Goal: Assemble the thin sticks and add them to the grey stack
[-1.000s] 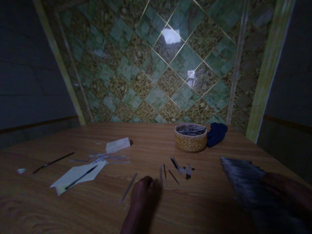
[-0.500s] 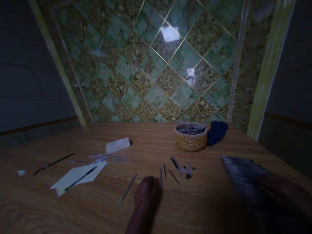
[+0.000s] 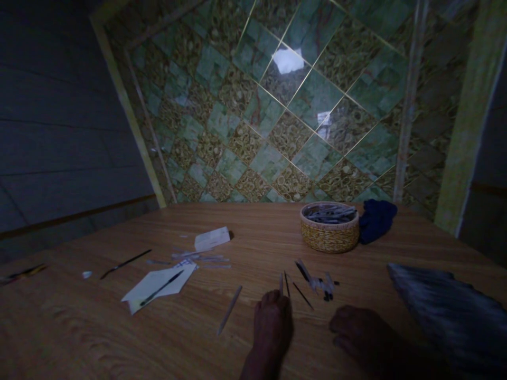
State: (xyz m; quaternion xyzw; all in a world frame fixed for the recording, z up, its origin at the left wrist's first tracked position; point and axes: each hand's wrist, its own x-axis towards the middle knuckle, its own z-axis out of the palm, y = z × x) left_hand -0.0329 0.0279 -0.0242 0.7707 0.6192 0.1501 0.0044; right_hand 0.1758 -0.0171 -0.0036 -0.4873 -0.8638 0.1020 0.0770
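My left hand [image 3: 273, 322] rests on the table with its fingers curled and pressed together. It covers the lower end of a pale pen tube [image 3: 281, 285]; whatever is under the fingers is hidden. Just right of it lie two thin dark pen refills [image 3: 303, 295]. My right hand [image 3: 358, 330] is low over the table, thumb apart from the fingers, with nothing visible in it. Beyond the hands is a small group of clear and black pen parts [image 3: 325, 286]. A dark grey, ridged flat thing [image 3: 447, 303] lies at the right, blurred.
A woven basket [image 3: 329, 237] full of pen-like sticks stands at the back right, beside a dark blue cloth [image 3: 378, 219]. On the left are a paper sheet [image 3: 154, 285] with a pen, several pale strips [image 3: 214, 258], a white box [image 3: 212, 238] and a grey stick [image 3: 229, 310].
My right hand has come off the grey ridged thing and moved left towards the middle. My left hand now covers the pale tube's lower end. The view has shifted left.
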